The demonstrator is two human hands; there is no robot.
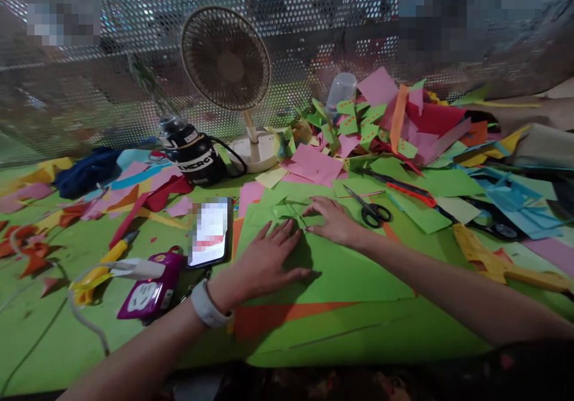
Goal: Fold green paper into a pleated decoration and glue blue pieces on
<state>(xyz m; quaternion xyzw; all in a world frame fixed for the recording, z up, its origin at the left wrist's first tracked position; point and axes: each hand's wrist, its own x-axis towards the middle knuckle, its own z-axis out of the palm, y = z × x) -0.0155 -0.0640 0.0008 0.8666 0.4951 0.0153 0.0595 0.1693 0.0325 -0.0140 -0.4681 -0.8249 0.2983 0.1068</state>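
My left hand (275,260) lies flat with fingers spread on a stack of green paper sheets (359,275). Its fingertips touch some small cut green paper strips (289,210). Just to the right, my right hand (332,219) is arched over the same sheets, thumb and forefinger apart beside those strips. Whether a thin strip lies between its fingertips is hard to make out. Black-handled scissors (374,213) rest on the paper right of my right hand. An orange sheet (291,320) sticks out under the green ones.
Left are a lit phone (208,233), a purple device (152,287), a yellow-handled tool (103,269) and a black bottle (192,153). Behind stand a fan (226,60) and a heap of paper scraps (359,126). An orange-and-black cutter (403,189) and a yellow glue gun (493,257) lie right.
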